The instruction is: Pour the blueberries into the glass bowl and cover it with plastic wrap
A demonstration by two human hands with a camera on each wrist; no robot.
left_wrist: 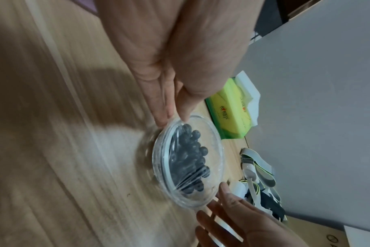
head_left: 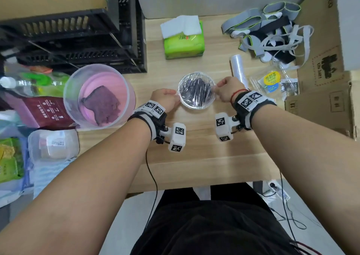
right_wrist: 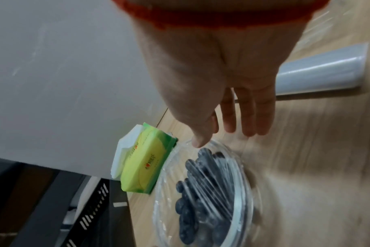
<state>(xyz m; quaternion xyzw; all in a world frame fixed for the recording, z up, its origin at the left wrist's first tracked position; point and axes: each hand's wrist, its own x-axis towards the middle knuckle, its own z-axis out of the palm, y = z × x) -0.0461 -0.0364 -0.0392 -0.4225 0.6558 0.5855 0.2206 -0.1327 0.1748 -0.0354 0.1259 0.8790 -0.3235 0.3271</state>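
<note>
The glass bowl (head_left: 194, 107) stands in the middle of the wooden table with blueberries (head_left: 194, 91) inside and plastic wrap stretched over its top. My left hand (head_left: 167, 98) is at the bowl's left side, its straight fingertips (left_wrist: 169, 115) touching the rim (left_wrist: 221, 158). My right hand (head_left: 226, 88) is at the right side with fingers extended and the thumb tip (right_wrist: 197, 143) on the wrapped rim (right_wrist: 246, 183). The berries (right_wrist: 201, 192) show through the creased film. The plastic wrap roll (head_left: 238, 69) lies just behind my right hand.
A green tissue pack (head_left: 183, 42) sits behind the bowl. A clear bucket (head_left: 99, 98) holding a purple cloth stands to the left, with black crates (head_left: 78, 40) behind it. Grey straps (head_left: 272, 34), a clear yellow-labelled package (head_left: 272, 81) and cardboard boxes (head_left: 321, 59) fill the right.
</note>
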